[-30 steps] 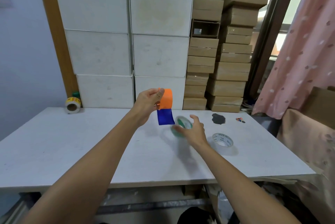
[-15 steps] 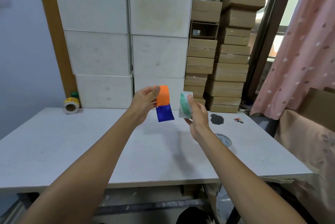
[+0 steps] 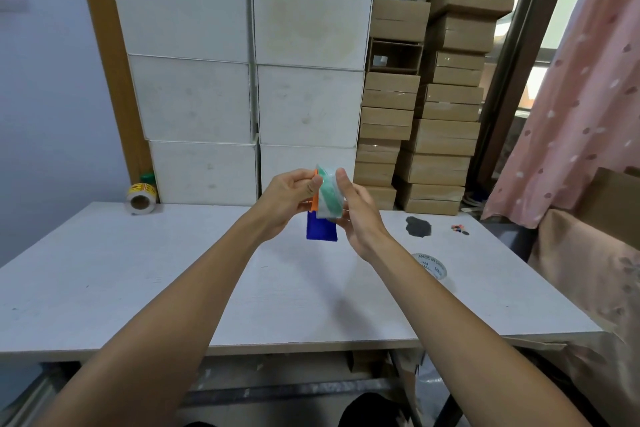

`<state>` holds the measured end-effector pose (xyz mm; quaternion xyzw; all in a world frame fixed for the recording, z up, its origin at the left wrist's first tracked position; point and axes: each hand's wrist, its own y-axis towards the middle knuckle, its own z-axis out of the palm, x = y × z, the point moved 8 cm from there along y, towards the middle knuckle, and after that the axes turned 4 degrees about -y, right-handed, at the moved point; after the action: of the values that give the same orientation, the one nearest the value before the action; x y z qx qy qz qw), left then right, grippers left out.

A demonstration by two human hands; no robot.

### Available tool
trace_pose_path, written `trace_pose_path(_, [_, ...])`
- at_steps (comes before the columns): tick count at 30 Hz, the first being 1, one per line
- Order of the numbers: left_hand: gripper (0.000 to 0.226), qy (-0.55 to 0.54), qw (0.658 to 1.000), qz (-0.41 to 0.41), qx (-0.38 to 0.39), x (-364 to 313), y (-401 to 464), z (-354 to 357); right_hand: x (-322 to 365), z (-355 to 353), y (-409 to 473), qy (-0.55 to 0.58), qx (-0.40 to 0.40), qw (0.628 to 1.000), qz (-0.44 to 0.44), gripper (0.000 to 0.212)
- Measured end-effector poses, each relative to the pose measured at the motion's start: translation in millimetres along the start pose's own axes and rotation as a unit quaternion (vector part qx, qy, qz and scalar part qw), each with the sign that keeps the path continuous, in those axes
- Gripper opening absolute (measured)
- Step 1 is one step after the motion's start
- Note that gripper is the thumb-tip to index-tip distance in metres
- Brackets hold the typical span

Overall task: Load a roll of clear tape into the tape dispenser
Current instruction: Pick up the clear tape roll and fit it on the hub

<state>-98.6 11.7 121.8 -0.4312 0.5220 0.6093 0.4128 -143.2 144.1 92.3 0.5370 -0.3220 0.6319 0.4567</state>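
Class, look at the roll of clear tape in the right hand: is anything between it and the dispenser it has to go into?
Nothing visible. The right hand holds the tape roll pressed against the orange side of the dispenser, which the left hand grips. No object separates them; whether the roll is seated cannot be told.

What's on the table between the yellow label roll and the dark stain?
Nothing rests there: the head view shows bare table between the yellow label roll and dark stain.
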Motion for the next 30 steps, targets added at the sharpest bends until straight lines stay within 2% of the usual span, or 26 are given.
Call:
trace_pose_path(5, [0.039, -0.053, 0.998, 0.002, 0.013, 1.1, -0.2, 0.6, 0.1, 9.7, -0.7, -0.003, 0.02, 1.0, 0.016, 0.094])
trace_pose_path(9, [0.051, -0.079, 0.996, 0.015, 0.03, 0.1, -1.8, -2.0, 2.0, 10.1, -1.7, -0.008, 0.035, 0.999, 0.016, 0.089])
trace_pose_path(12, [0.045, -0.072, 0.997, 0.022, 0.019, 0.3, -0.4, -5.5, 2.7, 12.0, -1.2, -0.026, 0.058, 0.998, 0.006, 0.083])
trace_pose_path(15, [0.043, -0.044, 0.999, 0.02, 0.002, 2.6, 1.3, -7.3, 3.7, -0.9, 4.5, -0.128, 0.0, 0.992, -0.003, 0.081])
trace_pose_path(18, [0.043, -0.028, 0.999, 0.014, -0.014, 5.4, 1.0, -9.6, -9.9, -25.0, 14.0, -0.178, -0.074, 0.981, 0.032, 0.094])
trace_pose_path(22, [0.036, -0.028, 0.999, 0.006, -0.017, 10.1, -0.8, -12.1, -43.6, -33.2, 10.3, -0.129, -0.063, 0.982, 0.123, 0.094])
trace_pose_path(25, [0.034, -0.023, 0.999, 0.007, -0.025, 12.0, -0.4, -13.1, -63.3, -26.0, 1.5, -0.067, 0.0, 0.979, 0.192, 0.095])
trace_pose_path(27, [0.034, -0.026, 0.999, 0.011, -0.031, 12.9, -0.4, -13.2, -66.0, -21.1, -2.7, -0.006, 0.03, 0.979, 0.202, 0.088])
trace_pose_path(30, [0.034, -0.031, 0.999, 0.021, -0.039, 14.0, -0.4, -14.5, -56.1, -18.1, -4.2, 0.071, 0.038, 0.982, 0.172, 0.074])
